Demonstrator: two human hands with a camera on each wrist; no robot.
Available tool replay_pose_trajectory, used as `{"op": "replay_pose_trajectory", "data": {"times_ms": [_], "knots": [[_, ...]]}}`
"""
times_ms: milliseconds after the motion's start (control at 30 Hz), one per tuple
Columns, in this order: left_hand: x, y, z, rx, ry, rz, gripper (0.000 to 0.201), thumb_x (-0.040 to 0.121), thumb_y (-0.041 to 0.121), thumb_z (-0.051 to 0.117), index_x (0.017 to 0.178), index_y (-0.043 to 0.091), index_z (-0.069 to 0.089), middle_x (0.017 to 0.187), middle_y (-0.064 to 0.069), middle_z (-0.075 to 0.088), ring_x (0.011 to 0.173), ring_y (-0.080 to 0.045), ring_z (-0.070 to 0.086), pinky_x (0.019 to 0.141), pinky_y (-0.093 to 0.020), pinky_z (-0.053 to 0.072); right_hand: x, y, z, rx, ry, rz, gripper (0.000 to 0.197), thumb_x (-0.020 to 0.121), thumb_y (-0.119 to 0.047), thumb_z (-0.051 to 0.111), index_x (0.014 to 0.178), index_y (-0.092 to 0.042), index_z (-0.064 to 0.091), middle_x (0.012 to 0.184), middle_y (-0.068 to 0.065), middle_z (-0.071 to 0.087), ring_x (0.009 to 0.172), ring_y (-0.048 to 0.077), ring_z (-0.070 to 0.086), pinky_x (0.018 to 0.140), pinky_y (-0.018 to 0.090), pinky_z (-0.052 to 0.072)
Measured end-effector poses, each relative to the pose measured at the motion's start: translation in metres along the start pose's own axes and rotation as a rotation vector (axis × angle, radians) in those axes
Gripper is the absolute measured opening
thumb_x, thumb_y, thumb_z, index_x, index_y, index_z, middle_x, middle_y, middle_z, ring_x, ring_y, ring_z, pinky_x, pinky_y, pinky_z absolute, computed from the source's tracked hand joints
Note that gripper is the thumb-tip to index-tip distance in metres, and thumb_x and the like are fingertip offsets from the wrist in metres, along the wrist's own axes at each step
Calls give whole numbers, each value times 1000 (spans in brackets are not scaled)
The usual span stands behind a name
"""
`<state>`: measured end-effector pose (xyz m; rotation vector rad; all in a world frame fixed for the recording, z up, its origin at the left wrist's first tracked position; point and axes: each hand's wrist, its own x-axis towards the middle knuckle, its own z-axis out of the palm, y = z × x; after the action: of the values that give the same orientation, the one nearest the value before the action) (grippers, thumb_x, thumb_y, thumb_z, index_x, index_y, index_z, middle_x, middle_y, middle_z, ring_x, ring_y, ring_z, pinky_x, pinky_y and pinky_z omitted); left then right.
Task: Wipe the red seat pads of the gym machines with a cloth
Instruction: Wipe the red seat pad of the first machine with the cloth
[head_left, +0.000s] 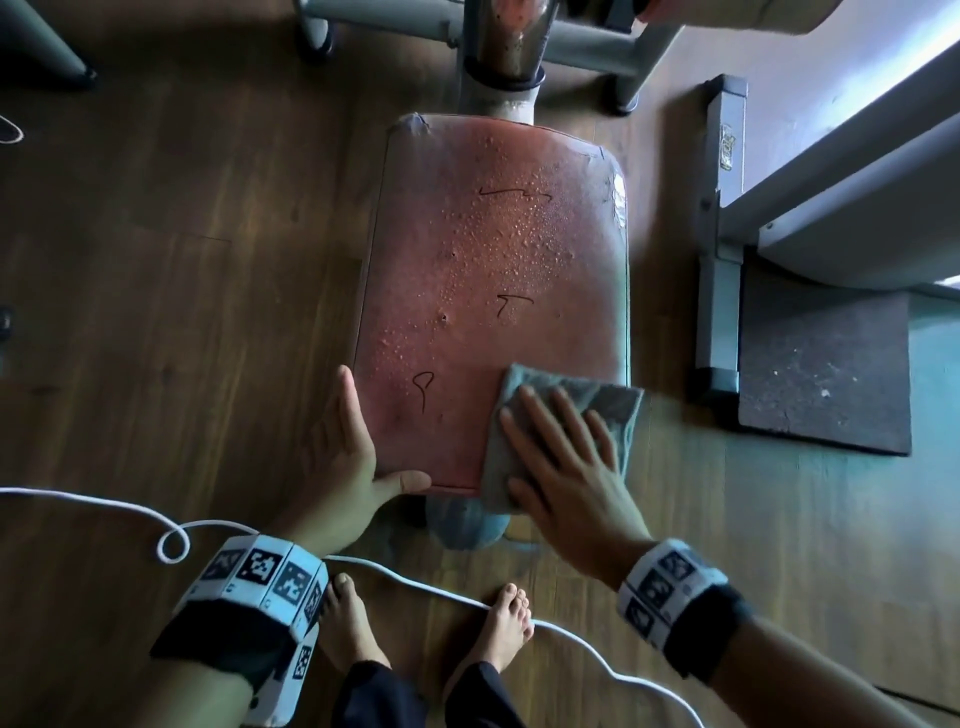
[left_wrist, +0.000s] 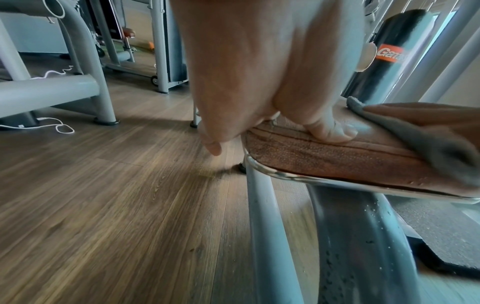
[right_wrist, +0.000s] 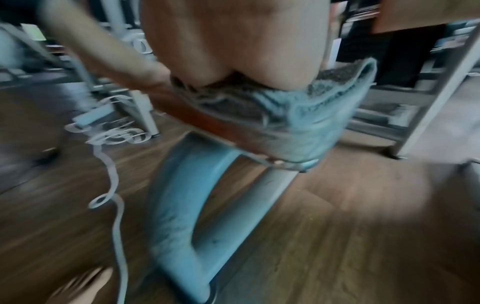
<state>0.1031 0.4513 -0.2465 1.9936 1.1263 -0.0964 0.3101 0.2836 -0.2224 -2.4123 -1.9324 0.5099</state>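
Observation:
The red seat pad (head_left: 493, 270) fills the middle of the head view, its far and middle parts beaded with water drops, with black pen marks on it. A grey cloth (head_left: 618, 410) lies on the pad's near right corner and hangs over the edge. My right hand (head_left: 566, 467) presses flat on the cloth, fingers spread. My left hand (head_left: 353, 447) steadies the near left corner: fingers lie straight along the left side, thumb (left_wrist: 330, 131) on the top by the near edge. The right wrist view is blurred and shows the cloth (right_wrist: 298, 119) draped over the pad's rim.
A white cable (head_left: 415, 587) loops over the wood floor by my bare feet (head_left: 348, 623). The machine's steel post (head_left: 506, 52) rises behind the pad. A grey frame beam and dark rubber mat (head_left: 821, 374) lie to the right. A curved support tube (left_wrist: 363, 246) runs under the seat.

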Motion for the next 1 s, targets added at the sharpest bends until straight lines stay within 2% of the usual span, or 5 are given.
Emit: {"op": "replay_pose_trajectory", "data": {"times_ms": [200,300,400,500,1000], "knots": [[-3,0,-8,-36,-11,36,132,67,54,72,143,28,-33,151,6,-26,138,-3,-16,115,-25,-5,26,-14,-8,-5,4,-5,64,95,-57,39,152,-30,26,151,1,28,132,30,29,108,51,32],[-6,-10,-15,-33,49,130,110,79,46,66,151,27,-15,150,14,-19,137,7,-17,108,-8,-9,33,-34,-4,-7,63,38,64,94,-53,43,151,-25,30,144,4,32,122,29,34,103,48,34],[-7,-18,-24,-120,132,126,77,88,39,57,153,22,18,157,1,21,146,-9,16,113,-15,9,20,-62,6,-61,75,-50,66,92,-44,56,150,-20,33,136,7,38,108,29,42,88,46,45],[-5,-25,-27,-102,151,29,56,91,37,53,139,8,47,137,-9,54,130,-26,45,104,-24,28,25,-69,8,-68,99,-90,64,94,-40,56,149,-17,34,129,9,44,99,28,45,83,44,47],[-2,-38,-21,-186,198,26,43,87,20,66,127,5,59,128,-10,61,118,-23,58,100,-36,46,48,-95,11,8,159,151,60,96,-47,43,149,-21,34,126,6,41,102,25,41,86,41,41]]}}
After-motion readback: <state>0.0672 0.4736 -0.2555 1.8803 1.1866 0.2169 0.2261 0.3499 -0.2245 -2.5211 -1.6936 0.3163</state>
